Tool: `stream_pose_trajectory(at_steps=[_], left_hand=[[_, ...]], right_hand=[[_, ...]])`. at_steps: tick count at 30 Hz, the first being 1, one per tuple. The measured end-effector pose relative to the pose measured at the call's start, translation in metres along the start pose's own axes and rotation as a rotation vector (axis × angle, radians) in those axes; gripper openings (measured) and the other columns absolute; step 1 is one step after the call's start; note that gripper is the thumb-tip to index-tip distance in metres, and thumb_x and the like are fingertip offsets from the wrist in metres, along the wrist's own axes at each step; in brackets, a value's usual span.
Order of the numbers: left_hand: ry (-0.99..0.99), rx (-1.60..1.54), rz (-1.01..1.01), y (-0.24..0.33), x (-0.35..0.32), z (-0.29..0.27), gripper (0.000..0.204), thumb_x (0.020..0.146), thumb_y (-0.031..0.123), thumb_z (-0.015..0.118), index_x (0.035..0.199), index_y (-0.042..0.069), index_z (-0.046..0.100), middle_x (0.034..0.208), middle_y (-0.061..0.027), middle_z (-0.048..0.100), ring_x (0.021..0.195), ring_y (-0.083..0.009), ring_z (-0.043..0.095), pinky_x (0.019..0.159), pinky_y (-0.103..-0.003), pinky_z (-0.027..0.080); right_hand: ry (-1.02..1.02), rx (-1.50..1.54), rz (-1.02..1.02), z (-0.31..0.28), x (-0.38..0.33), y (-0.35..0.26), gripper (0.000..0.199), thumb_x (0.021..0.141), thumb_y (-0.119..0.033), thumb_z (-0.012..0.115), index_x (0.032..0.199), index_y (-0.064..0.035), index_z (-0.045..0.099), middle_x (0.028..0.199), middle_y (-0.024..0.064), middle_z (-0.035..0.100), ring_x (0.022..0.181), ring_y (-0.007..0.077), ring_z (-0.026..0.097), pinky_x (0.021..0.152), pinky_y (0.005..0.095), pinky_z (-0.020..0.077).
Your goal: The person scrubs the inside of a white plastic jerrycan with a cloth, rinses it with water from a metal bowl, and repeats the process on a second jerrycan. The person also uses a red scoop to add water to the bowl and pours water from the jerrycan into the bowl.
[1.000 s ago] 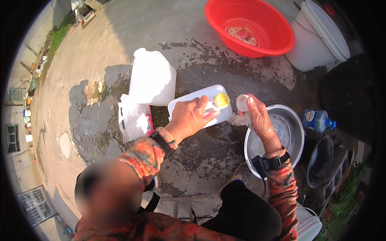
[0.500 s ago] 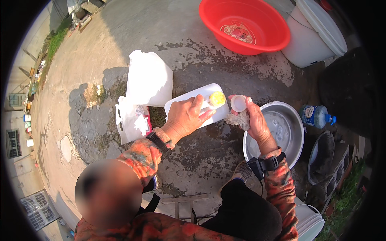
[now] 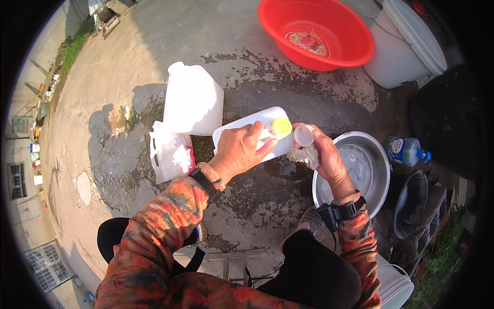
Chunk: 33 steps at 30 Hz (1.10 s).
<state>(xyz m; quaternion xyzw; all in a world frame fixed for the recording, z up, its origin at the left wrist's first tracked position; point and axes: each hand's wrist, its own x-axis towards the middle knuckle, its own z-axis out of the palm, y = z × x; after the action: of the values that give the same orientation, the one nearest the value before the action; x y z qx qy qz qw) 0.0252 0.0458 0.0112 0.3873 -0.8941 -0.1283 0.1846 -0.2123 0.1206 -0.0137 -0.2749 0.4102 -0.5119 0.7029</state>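
Note:
Below my left hand (image 3: 237, 148) a white plastic jug (image 3: 280, 147) is seen from above. The fingers are curled round its handle. At its neck sits a bright yellow round top (image 3: 281, 126); I cannot tell whether that is a lid or the inside of the mouth. Close to its right, my right hand (image 3: 330, 157) pinches a small whitish round cap (image 3: 303, 135), hollow side up. A crumpled greyish cloth (image 3: 305, 155) is bunched in the same hand under the cap. The cap and the yellow top are a small gap apart.
A steel basin (image 3: 378, 193) with sudsy water stands beneath my right forearm. Beside it lies a blue pump bottle (image 3: 404, 150). Farther off are a red basin (image 3: 329, 63) and a white bucket (image 3: 393, 59). A second white jug (image 3: 193, 100) and a white bag (image 3: 167, 154) are at left.
My right hand has shifted slightly left with the cap and cloth, closer to the yellow top. My left hand keeps its hold on the jug.

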Motion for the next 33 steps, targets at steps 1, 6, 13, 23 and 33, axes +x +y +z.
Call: stream_pose_trajectory(at_steps=[1,6,13,23,33], left_hand=[[0.002,-0.002,-0.001,0.0004,0.0000,-0.0002,0.037,0.087,0.037,0.075,0.096,0.005,0.059,0.070,-0.0110,0.067,0.061,-0.0324,0.068,0.053,-0.041,0.054],[0.021,-0.001,0.012,0.0010,0.0009,-0.0004,0.035,0.090,0.035,0.070,0.096,0.003,0.060,0.069,-0.0095,0.066,0.059,-0.0313,0.067,0.052,-0.042,0.054],[0.028,-0.045,-0.016,0.0030,0.0025,-0.0013,0.025,0.090,0.028,0.067,0.091,0.004,0.060,0.071,-0.0081,0.068,0.062,-0.0318,0.068,0.053,-0.042,0.054],[0.013,-0.046,-0.036,0.0031,0.0027,-0.0011,0.024,0.091,0.028,0.066,0.089,0.005,0.058,0.072,-0.0085,0.068,0.061,-0.0323,0.067,0.053,-0.043,0.054],[0.025,-0.036,-0.021,0.0033,0.0033,-0.0016,0.025,0.090,0.027,0.067,0.091,0.004,0.060,0.073,-0.0087,0.068,0.062,-0.0317,0.068,0.054,-0.042,0.055]], right_hand=[[-0.008,0.003,-0.001,0.0000,0.0001,0.0003,0.056,0.106,-0.044,0.043,0.137,0.0023,0.053,0.100,0.0041,0.064,0.093,0.0143,0.061,0.086,0.0305,0.0510],[-0.021,0.069,0.017,0.0002,-0.0007,0.0005,0.051,0.105,-0.038,0.044,0.136,0.0011,0.055,0.104,0.0064,0.065,0.096,0.0151,0.061,0.090,0.0309,0.0502],[-0.059,0.041,-0.034,-0.0001,-0.0014,0.0026,0.050,0.107,-0.039,0.041,0.131,0.0015,0.058,0.101,0.0051,0.065,0.094,0.0148,0.060,0.087,0.0300,0.0498],[-0.052,0.062,-0.011,0.0015,-0.0016,0.0040,0.052,0.107,-0.042,0.042,0.132,0.0010,0.057,0.100,0.0038,0.063,0.093,0.0139,0.058,0.086,0.0294,0.0492],[-0.074,-0.066,-0.012,0.0066,-0.0091,-0.0027,0.047,0.102,-0.034,0.051,0.139,-0.0056,0.053,0.113,0.0075,0.064,0.106,0.0163,0.060,0.094,0.0318,0.0487]])
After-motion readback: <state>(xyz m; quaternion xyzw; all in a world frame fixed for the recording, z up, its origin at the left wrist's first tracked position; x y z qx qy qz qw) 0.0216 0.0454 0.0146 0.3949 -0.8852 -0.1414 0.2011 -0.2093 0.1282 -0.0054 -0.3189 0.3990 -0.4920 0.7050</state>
